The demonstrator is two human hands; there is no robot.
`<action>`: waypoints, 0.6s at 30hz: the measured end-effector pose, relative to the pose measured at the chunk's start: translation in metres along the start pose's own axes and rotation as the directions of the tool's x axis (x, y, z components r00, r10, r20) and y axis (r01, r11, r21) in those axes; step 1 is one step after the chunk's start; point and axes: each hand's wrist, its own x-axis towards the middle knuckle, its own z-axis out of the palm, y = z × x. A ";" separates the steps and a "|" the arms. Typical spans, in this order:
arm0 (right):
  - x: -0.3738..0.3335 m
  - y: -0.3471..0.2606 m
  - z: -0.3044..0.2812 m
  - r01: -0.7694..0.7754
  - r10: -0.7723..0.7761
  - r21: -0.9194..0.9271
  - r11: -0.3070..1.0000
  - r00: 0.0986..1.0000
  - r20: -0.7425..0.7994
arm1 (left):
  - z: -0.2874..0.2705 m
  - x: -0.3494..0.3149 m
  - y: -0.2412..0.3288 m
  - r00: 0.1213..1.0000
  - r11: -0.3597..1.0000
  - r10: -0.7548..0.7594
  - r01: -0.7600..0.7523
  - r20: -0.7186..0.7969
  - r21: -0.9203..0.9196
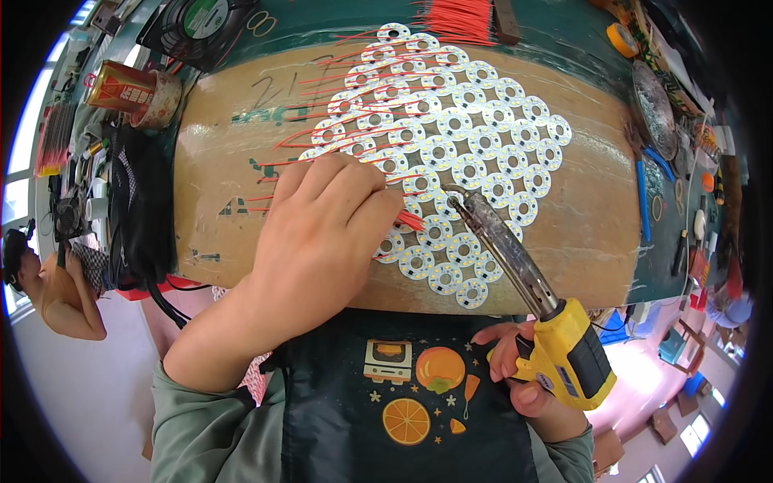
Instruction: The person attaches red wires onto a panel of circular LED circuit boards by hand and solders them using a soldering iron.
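Rows of white ring-shaped LED boards [484,142] lie joined in a slanted sheet on a brown board [596,217]. Over the sheet's left side, my left hand [318,233] is closed round a small bundle of red wires [412,220], whose ends poke out by the thumb side. Several single red wires [310,121] lie across the boards in the upper left rows. My right hand [515,366] grips a yellow soldering gun [584,346], its index finger by the black trigger. The gun's metal tip points up and left, close over the rings just right of the red bundle.
A thick bundle of red wires [457,18] lies beyond the board, next to a dark bar [506,22]. A black fan [197,24] and a flowered cup [159,101] stand to the left. Blue-handled pliers [643,197] and a metal dish [654,109] are at right. Another person [60,282] sits far left.
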 end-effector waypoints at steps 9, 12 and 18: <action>-0.012 0.012 -0.004 0.066 -0.066 0.008 0.998 0.998 -0.017 | 0.004 0.002 0.000 1.000 1.000 -0.001 0.000 -0.017 -0.030; -0.013 0.010 -0.007 0.065 -0.065 -0.011 0.998 0.998 0.002 | 0.007 -0.004 -0.005 1.000 0.998 0.001 -0.002 -0.022 -0.062; -0.021 0.009 -0.013 0.052 -0.051 -0.064 0.997 0.999 0.008 | -0.005 -0.018 0.002 0.990 0.995 0.028 -0.040 -0.136 -0.089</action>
